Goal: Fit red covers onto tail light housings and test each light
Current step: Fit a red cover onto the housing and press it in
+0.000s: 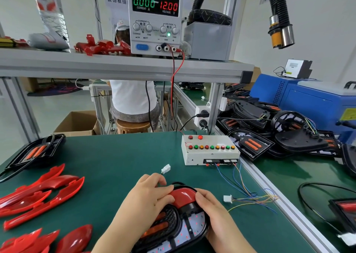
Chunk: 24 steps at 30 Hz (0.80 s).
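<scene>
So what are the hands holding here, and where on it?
Both hold the tail light housing at its far end: the left hand presses on the red cover there, while the right hand grips the housing's right edge.

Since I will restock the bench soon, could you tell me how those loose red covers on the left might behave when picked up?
The red covers look glossy, so probably slippery. Thin moulded shells, likely light and slightly flexible. Their curved, overlapping pile may slide or rock when nudged.
</scene>
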### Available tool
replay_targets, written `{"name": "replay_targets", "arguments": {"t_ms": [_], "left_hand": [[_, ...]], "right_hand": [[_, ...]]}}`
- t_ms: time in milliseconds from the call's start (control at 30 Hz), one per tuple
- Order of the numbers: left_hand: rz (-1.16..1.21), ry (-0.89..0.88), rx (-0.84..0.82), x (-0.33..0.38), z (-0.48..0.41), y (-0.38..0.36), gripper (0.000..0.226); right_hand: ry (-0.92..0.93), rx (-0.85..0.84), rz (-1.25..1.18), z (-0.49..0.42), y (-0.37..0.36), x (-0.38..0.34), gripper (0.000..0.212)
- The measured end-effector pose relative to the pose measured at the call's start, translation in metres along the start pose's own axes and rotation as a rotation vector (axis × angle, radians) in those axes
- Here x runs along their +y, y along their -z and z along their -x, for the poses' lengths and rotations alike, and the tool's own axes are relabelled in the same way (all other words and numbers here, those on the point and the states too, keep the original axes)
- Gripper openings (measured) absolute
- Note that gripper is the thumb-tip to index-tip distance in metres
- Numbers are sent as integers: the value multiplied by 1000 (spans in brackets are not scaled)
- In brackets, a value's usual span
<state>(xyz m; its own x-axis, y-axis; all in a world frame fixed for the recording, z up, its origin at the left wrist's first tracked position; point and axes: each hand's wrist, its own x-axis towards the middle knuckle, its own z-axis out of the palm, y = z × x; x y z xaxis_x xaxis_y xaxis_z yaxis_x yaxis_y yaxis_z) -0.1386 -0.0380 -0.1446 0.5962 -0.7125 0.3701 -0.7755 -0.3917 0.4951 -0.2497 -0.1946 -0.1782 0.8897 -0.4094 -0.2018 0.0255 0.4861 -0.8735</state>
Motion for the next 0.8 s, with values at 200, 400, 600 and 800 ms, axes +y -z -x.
{"name": "replay_targets", "arguments": {"t_ms": [200, 400, 600, 800], "left_hand": [[119, 32, -75, -2, -4, 3, 25], [95, 26, -109, -6, -3, 4, 27], [6, 25, -238, -5, -7, 8, 30], [-405, 72, -503, -8, -41, 8, 44]], "right_hand": [[-29, -6, -17, -1, -1, -3, 36], [-35, 45, -13, -3, 0, -3, 35], [-18, 102, 45, -5, -1, -1, 20], [12, 120, 67, -3, -3, 0, 16]]}}
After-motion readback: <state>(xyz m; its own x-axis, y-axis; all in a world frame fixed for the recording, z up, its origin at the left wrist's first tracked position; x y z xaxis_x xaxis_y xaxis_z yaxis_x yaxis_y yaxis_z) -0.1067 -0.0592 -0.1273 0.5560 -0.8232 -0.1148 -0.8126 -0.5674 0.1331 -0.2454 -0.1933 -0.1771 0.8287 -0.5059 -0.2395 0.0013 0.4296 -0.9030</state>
